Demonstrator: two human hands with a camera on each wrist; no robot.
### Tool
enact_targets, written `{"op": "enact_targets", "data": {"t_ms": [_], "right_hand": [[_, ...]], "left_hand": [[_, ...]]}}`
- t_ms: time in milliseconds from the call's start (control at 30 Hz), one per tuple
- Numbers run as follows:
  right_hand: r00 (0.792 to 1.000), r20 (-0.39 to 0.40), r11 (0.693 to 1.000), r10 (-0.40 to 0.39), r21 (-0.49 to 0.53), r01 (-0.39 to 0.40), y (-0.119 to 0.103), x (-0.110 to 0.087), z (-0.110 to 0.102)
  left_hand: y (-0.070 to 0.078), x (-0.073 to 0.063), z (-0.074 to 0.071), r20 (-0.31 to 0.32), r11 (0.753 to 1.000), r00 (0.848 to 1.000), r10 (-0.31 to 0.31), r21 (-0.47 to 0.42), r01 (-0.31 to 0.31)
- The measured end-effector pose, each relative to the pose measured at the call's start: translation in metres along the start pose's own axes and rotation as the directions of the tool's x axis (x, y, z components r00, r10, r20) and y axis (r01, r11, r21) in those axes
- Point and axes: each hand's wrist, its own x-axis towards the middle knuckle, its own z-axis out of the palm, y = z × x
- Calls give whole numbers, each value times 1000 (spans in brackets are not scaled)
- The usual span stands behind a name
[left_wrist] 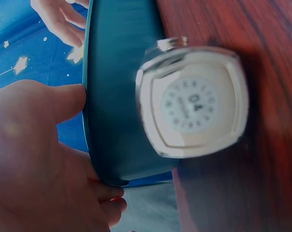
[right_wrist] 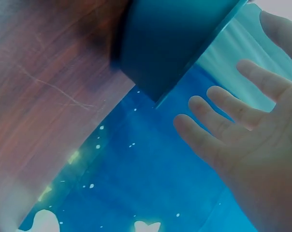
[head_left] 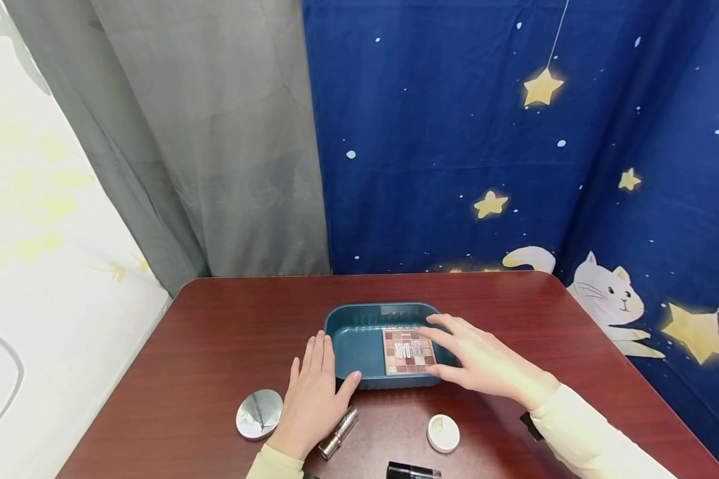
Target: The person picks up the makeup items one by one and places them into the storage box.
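A teal tray point(head_left: 356, 347) sits mid-table, with an eyeshadow palette point(head_left: 409, 352) lying flat in its right part. My left hand point(head_left: 314, 398) lies along the tray's left end, fingers straight and thumb at the near left corner; the left wrist view shows the thumb at the rim. Over the tray's right side is my right hand point(head_left: 479, 359), fingers spread, fingertips overlapping the palette's right edge in the head view. The right wrist view shows those fingers apart and loosely extended, with nothing gripped. A lipstick tube point(head_left: 338, 434) lies beside the left wrist, its labelled end point(left_wrist: 192, 104) facing that wrist camera.
A round silvery compact point(head_left: 259, 414) lies left of the left hand. In front of the tray are a small white round jar point(head_left: 443, 433) and a black tube point(head_left: 413, 471) at the near edge of view. Curtains point(head_left: 431, 146) hang behind the reddish-brown table point(head_left: 239, 332).
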Motion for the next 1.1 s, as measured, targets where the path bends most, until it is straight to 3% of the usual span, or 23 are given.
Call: {"op": "enact_targets", "data": {"t_ms": [600, 900, 1100], "right_hand": [[998, 12, 997, 68, 45, -69, 1, -34, 2], [999, -42, 999, 30, 27, -28, -8, -53, 9], [999, -20, 998, 45, 53, -44, -15, -66, 18]], "left_hand": [[0, 1, 1, 6, 1000, 1000, -7, -9, 7], [0, 2, 0, 2, 1000, 1000, -3, -12, 3], [0, 0, 2, 3, 1000, 1000, -7, -14, 7]]}}
